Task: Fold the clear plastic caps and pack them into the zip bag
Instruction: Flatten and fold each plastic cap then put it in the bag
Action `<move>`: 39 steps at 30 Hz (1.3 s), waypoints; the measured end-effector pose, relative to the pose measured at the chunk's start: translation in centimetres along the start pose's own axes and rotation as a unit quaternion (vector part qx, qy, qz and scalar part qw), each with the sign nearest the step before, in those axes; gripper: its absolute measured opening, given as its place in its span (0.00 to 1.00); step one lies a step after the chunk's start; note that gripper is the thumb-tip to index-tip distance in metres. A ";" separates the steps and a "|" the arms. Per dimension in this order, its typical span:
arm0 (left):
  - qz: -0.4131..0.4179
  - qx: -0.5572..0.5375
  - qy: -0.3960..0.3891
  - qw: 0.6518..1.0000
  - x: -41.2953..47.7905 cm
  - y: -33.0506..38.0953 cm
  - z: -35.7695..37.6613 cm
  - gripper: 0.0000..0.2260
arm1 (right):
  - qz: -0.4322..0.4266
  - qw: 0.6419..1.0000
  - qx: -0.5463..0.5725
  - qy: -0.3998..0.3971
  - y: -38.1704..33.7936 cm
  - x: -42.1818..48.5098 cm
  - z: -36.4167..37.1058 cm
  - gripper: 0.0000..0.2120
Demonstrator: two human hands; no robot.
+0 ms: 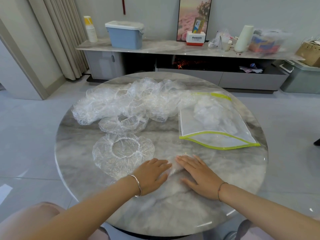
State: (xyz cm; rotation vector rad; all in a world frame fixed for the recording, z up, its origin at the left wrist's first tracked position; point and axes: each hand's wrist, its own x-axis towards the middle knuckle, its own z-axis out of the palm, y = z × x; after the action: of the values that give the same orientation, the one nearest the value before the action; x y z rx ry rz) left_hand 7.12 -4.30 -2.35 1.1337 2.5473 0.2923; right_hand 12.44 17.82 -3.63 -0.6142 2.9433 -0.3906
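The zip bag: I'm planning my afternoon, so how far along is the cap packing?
Done: the zip bag already holds some clear plastic, probably folded caps. In hand: the left hand and right hand press one cap flat on the table. Left: a spread cap beside the left hand, another beyond it, and a big pile at the far side.

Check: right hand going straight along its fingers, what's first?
The right hand points forward-left. Past the folded cap under it, bare table, then probably the loose cap by the pile; it may clip the spread cap's right rim first.
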 end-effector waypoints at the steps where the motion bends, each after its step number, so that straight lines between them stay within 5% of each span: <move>1: -0.003 -0.031 -0.001 1.000 0.0 0.0 -0.5 0.30 | -0.017 0.999 -0.002 0.039 0.1 -0.1 -0.3 0.28; 7: -0.016 -0.089 -0.029 0.995 -0.3 -0.4 -0.9 0.26 | -0.195 0.959 -0.122 0.165 0.1 0.1 0.5 0.13; 11: -0.003 -0.083 -0.032 0.996 0.0 -0.6 -0.6 0.26 | -0.217 0.946 -0.155 0.183 0.0 0.8 1.5 0.10; 14: 0.002 -0.070 -0.037 0.997 -0.1 -1.1 -0.6 0.27 | -0.129 0.974 -0.054 0.177 -0.6 1.1 0.9 0.08; 16: -0.006 -0.066 -0.017 0.998 0.1 -1.4 -0.5 0.23 | 0.004 0.978 0.133 0.162 -1.5 1.1 0.3 0.05; 20: -0.078 -0.178 0.090 0.977 1.2 -1.2 0.1 0.12 | 0.201 0.871 0.424 0.146 -1.8 1.8 0.1 0.09; 27: -0.175 -0.238 0.118 0.948 2.8 -0.6 0.2 0.13 | 0.335 0.818 0.431 0.180 -1.8 2.9 -0.4 0.07; 34: -0.195 -0.243 0.075 0.947 3.7 0.3 -0.7 0.07 | 0.382 0.770 0.502 0.099 -2.5 3.3 -1.8 0.19; 39: -0.219 -0.505 0.074 0.832 4.6 0.3 -2.8 0.11 | 0.363 0.697 0.607 0.118 -2.0 2.8 -3.0 0.19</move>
State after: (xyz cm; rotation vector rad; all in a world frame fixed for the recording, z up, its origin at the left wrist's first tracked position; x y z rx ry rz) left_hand 3.35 -0.77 -0.68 0.1146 2.1072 1.4085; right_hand 10.17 15.63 -0.32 0.7694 2.0099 -2.0234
